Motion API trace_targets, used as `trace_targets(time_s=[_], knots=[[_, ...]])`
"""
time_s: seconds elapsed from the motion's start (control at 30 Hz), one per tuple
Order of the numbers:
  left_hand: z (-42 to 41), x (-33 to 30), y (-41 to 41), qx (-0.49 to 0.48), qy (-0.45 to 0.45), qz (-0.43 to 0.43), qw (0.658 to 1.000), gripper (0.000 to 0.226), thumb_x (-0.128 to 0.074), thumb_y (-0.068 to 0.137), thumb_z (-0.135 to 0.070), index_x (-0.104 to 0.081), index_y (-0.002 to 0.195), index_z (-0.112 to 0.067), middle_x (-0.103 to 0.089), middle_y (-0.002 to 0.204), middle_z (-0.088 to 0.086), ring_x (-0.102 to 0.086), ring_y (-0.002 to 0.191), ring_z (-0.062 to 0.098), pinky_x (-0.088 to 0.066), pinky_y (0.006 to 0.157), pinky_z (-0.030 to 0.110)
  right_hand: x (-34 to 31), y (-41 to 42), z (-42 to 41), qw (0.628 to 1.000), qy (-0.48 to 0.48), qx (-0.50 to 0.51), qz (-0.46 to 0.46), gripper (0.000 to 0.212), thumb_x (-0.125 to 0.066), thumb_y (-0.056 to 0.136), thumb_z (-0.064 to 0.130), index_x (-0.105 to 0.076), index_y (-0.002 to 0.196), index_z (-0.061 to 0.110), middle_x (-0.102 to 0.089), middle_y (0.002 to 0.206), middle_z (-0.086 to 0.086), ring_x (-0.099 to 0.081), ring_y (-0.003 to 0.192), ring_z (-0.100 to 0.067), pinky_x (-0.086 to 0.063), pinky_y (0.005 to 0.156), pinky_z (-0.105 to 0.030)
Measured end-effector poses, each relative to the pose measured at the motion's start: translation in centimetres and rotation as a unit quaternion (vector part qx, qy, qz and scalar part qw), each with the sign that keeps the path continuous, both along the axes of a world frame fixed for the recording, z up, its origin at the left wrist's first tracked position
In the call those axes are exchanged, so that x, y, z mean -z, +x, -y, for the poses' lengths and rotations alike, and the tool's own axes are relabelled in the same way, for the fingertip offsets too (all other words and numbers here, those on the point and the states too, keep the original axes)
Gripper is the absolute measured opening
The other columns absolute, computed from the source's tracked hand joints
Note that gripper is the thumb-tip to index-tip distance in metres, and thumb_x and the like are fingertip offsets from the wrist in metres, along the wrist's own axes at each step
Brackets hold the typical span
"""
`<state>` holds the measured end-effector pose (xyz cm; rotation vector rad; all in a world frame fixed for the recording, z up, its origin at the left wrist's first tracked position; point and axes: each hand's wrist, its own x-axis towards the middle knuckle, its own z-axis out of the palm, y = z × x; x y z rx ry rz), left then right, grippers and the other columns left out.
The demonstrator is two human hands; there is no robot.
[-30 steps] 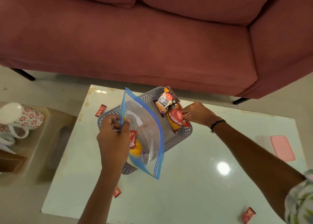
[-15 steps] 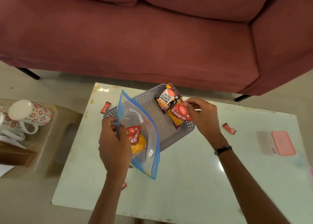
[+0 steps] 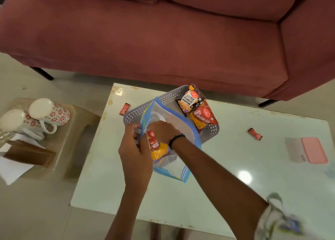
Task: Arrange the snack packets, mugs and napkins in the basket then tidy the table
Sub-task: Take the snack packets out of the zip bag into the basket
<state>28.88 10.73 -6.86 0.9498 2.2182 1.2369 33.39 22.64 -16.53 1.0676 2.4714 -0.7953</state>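
A grey perforated basket [image 3: 135, 112] stands on the white table [image 3: 235, 185]. A salted peanuts packet [image 3: 189, 101] and a red bhujia sev packet [image 3: 204, 117] lean in its far right corner. Over the basket's near side, my left hand [image 3: 135, 150] pinches the rim of a clear, blue-edged zip bag [image 3: 179, 125]. My right hand [image 3: 163, 130] is pushed into the bag's mouth, next to a red and yellow snack packet [image 3: 158, 149] inside; its fingertips are hidden. Two floral mugs [image 3: 50, 112] lie on a beige stool [image 3: 76, 130] at the left, above white napkins [image 3: 12, 169].
Small red sachets lie on the table, one left of the basket [image 3: 124, 109] and one to its right [image 3: 255, 134]. A pink-lidded box [image 3: 311, 150] sits near the table's right edge. A brown holder [image 3: 29, 154] rests on the stool. A pink sofa [image 3: 163, 40] runs behind the table.
My right hand left the packets in the basket's corner and moved left into the zip bag's mouth. My left hand kept its hold on the bag, which now hangs wider open.
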Motion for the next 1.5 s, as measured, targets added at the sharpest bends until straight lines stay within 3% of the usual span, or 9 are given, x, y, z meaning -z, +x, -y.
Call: trace_targets(time_s=[0.07, 0.2, 0.4, 0.57, 0.77, 0.97, 1.1, 1.3, 1.5], knots=[[0.4, 0.2, -0.3, 0.000, 0.009, 0.014, 1.000, 0.020, -0.052, 0.092, -0.021, -0.053, 0.111, -0.015, -0.058, 0.091, -0.006, -0.059, 0.076, -0.003, -0.045, 0.060, -0.001, 2.3, 0.0, -1.0, 0.997, -0.037, -0.049, 0.041, 0.040, -0.053, 0.090, 0.008, -0.050, 0.129, 0.018, -0.058, 0.125, -0.013, -0.057, 0.112, -0.034, -0.048, 0.087, -0.041], [1.0, 0.3, -0.9, -0.007, 0.029, 0.019, 0.999, 0.011, -0.051, 0.094, -0.015, -0.049, 0.103, -0.022, -0.054, 0.081, -0.016, -0.056, 0.079, -0.014, -0.043, 0.058, 0.001, 3.6, -0.1, -2.6, 0.990, -0.057, -0.111, 0.066, 0.090, -0.080, 0.066, 0.006, -0.035, 0.141, 0.029, -0.045, 0.140, -0.009, -0.046, 0.125, -0.030, -0.046, 0.093, -0.041], [1.2, 1.0, -1.7, -0.025, 0.031, 0.017, 0.999, 0.008, -0.050, 0.095, -0.018, -0.048, 0.101, -0.023, -0.053, 0.081, -0.021, -0.058, 0.078, -0.004, -0.047, 0.060, 0.008, 1.0, -0.1, -1.9, 0.972, 0.033, -0.203, 0.111, 0.030, -0.071, 0.076, 0.010, -0.068, 0.106, 0.009, -0.064, 0.111, -0.012, -0.062, 0.103, -0.029, -0.041, 0.068, -0.031], [0.9, 1.1, -1.9, -0.043, 0.018, 0.055, 0.997, 0.006, -0.050, 0.095, -0.022, -0.047, 0.100, -0.023, -0.056, 0.087, -0.009, -0.059, 0.080, 0.005, -0.049, 0.059, 0.006, -3.3, 1.2, -0.4, 0.965, 0.115, -0.218, 0.085, 0.022, -0.051, 0.090, 0.005, -0.066, 0.106, 0.005, -0.055, 0.098, -0.011, -0.059, 0.105, -0.027, -0.037, 0.073, -0.028], [0.0, 0.6, -2.3, -0.067, 0.008, 0.074, 0.995, 0.016, -0.051, 0.094, -0.025, -0.049, 0.107, -0.015, -0.057, 0.093, -0.004, -0.059, 0.078, 0.009, -0.048, 0.055, 0.004, -9.3, 4.0, 1.3, 0.982, 0.152, -0.094, -0.056, 0.018, -0.055, 0.092, 0.023, -0.065, 0.102, 0.013, -0.057, 0.105, -0.006, -0.060, 0.092, -0.027, -0.032, 0.058, -0.031], [-2.1, -0.8, -2.2, -0.061, 0.003, 0.075, 0.995, 0.018, -0.047, 0.096, -0.023, -0.049, 0.109, -0.011, -0.053, 0.076, -0.011, -0.057, 0.071, 0.011, -0.047, 0.060, 0.018, -16.0, 7.7, 1.0, 0.973, 0.174, 0.056, -0.144, 0.021, -0.053, 0.090, 0.039, -0.063, 0.101, 0.022, -0.068, 0.094, -0.001, -0.061, 0.088, -0.026, -0.031, 0.059, -0.028], [-3.4, -1.7, -1.7, -0.057, 0.000, 0.069, 0.996, 0.021, -0.047, 0.095, -0.019, -0.048, 0.114, -0.009, -0.059, 0.092, 0.002, -0.059, 0.082, 0.020, -0.051, 0.071, 0.029, -18.8, 9.2, -0.4, 0.952, 0.188, 0.142, -0.194, 0.021, -0.059, 0.087, 0.032, -0.062, 0.106, 0.024, -0.070, 0.094, -0.003, -0.060, 0.092, -0.033, -0.036, 0.068, -0.031], [-3.9, -1.7, -2.1, -0.062, -0.011, 0.055, 0.996, 0.024, -0.048, 0.095, -0.022, -0.049, 0.113, -0.006, -0.058, 0.089, 0.005, -0.057, 0.080, 0.022, -0.044, 0.068, 0.024, -19.6, 12.4, -3.7, 0.895, 0.260, 0.287, -0.223, 0.027, -0.062, 0.085, 0.036, -0.064, 0.104, 0.017, -0.071, 0.089, -0.005, -0.062, 0.089, -0.034, -0.043, 0.073, -0.035], [-2.8, -1.3, -2.4, -0.053, -0.026, 0.049, 0.997, 0.021, -0.049, 0.094, -0.018, -0.051, 0.112, -0.008, -0.057, 0.091, 0.004, -0.056, 0.079, 0.019, -0.045, 0.062, 0.018, -14.4, 14.0, -5.5, 0.902, 0.190, 0.349, -0.166, 0.024, -0.064, 0.085, 0.033, -0.066, 0.096, 0.013, -0.071, 0.091, -0.009, -0.063, 0.089, -0.033, -0.043, 0.073, -0.032]])
